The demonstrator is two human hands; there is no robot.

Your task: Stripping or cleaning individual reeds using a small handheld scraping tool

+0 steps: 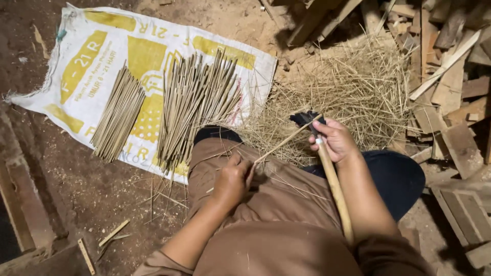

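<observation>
My left hand [231,182] rests on my brown-trousered thigh and pinches one end of a thin bamboo stick [286,140]. The stick slants up to the right and meets the dark blade of a knife [305,119]. My right hand [335,139] grips that knife just below the blade, and its long pale wooden handle [335,189] runs down along my forearm. Thin shavings lie across my lap.
A white and yellow woven sack [87,56] lies on the dirt floor with two piles of finished sticks [118,115] [193,105]. A heap of straw-like shavings [353,87] spreads ahead. Scrap wood pieces [450,82] crowd the right side; planks [20,204] line the left.
</observation>
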